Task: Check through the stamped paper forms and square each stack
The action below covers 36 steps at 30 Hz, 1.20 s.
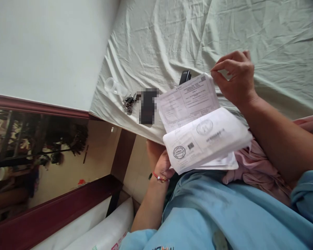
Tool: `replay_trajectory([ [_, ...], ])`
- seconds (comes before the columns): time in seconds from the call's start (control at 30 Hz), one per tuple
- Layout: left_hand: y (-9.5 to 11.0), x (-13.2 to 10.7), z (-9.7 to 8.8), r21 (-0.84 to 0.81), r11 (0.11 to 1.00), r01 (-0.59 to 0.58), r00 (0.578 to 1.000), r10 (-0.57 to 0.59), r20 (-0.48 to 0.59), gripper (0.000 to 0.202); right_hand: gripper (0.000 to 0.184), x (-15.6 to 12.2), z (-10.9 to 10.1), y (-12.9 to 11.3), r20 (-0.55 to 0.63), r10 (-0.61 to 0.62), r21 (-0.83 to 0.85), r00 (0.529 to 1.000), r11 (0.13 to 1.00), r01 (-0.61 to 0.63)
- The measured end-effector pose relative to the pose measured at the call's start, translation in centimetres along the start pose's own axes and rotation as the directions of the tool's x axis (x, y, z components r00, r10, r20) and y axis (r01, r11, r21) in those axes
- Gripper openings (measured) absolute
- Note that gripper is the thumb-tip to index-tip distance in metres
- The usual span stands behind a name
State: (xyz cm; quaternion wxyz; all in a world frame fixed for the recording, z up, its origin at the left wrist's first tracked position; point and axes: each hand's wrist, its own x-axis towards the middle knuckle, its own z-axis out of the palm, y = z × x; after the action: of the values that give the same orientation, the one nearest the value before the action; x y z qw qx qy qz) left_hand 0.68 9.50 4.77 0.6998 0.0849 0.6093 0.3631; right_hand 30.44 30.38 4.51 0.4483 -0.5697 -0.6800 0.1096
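A thick sheaf of printed papers point(211, 139) lies tilted over my lap, its upper pages bent over in a fold. Round stamps and small square codes mark the pages. At the lower left corner, my left hand point(165, 164) grips the sheaf, with some of its fingers hidden underneath. My right hand point(234, 76) is at the upper right, thumb and forefinger pinched together at the corner of the raised printed page point(189, 99). Its other fingers are curled. A red string bracelet point(161, 178) circles my left wrist.
On the pale green sheet point(172, 38) lie a clear plastic cup point(115, 86) on its side, a bunch of keys point(129, 103), a dark blurred-out object point(147, 106) and a small black object point(185, 76). A dark red wooden frame point(54, 205) and white sacks point(104, 225) are at lower left.
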Motion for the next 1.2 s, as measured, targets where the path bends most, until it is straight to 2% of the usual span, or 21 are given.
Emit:
replay_trajectory([
  [0.07,-0.4,-1.1,0.5,0.039,0.999,0.025,0.999,-0.024,-0.042,0.047,0.01,0.0,-0.1,-0.1,-0.011,0.014,0.033,1.0,0.999,-0.014],
  [0.13,-0.9,-2.0,0.9,0.075,0.992,0.104,0.995,-0.103,-0.015,0.056,0.009,0.0,0.0,0.1,-0.015,0.038,0.082,0.999,0.996,-0.037],
  [0.2,-1.4,-2.5,1.1,0.107,0.986,0.13,0.991,-0.131,0.006,0.066,0.008,0.1,0.3,0.6,-0.02,0.078,0.126,0.997,0.989,-0.075],
  [0.43,-3.7,-2.6,1.0,0.18,0.984,0.018,1.0,-0.02,0.011,0.072,0.005,0.6,0.6,1.8,-0.049,0.258,0.324,0.965,0.918,-0.229],
  [0.5,-4.3,-2.5,0.7,0.214,0.977,-0.021,1.0,0.018,0.015,0.073,0.008,0.4,0.5,1.4,0.01,0.193,0.28,0.981,0.941,-0.188],
  [0.6,-5.0,-2.1,0.0,0.304,0.949,-0.09,0.996,0.086,0.026,0.074,0.018,-0.2,0.4,0.6,0.151,-0.025,0.134,0.988,0.991,0.005],
  [0.67,-5.4,-1.9,-0.5,0.379,0.915,-0.136,0.991,0.13,0.041,0.075,0.027,-0.6,0.5,0.2,0.244,-0.144,0.074,0.959,0.989,0.13],
  [0.77,-5.7,-1.6,-1.2,0.495,0.845,-0.201,0.979,0.196,0.063,0.076,0.036,-1.1,0.9,0.0,0.348,-0.231,0.037,0.908,0.972,0.233],
  [0.9,-5.9,-1.3,-1.5,0.636,0.717,-0.285,0.951,0.294,0.094,0.08,0.045,-1.1,0.9,0.0,0.466,-0.268,0.037,0.843,0.958,0.284],
  [1.03,-5.8,-1.2,-1.4,0.705,0.63,-0.326,0.932,0.338,0.129,0.082,0.047,-1.0,0.6,0.1,0.588,-0.304,0.141,0.75,0.951,0.275],
  [1.1,-5.6,-1.4,-1.2,0.707,0.623,-0.336,0.924,0.363,0.119,0.077,0.044,-1.0,0.5,0.2,0.599,-0.308,0.171,0.739,0.951,0.258],
  [1.2,-4.6,-2.0,-0.7,0.703,0.612,-0.362,0.885,0.462,0.054,0.063,0.039,-1.1,0.6,0.5,0.583,-0.293,0.177,0.758,0.956,0.234],
])
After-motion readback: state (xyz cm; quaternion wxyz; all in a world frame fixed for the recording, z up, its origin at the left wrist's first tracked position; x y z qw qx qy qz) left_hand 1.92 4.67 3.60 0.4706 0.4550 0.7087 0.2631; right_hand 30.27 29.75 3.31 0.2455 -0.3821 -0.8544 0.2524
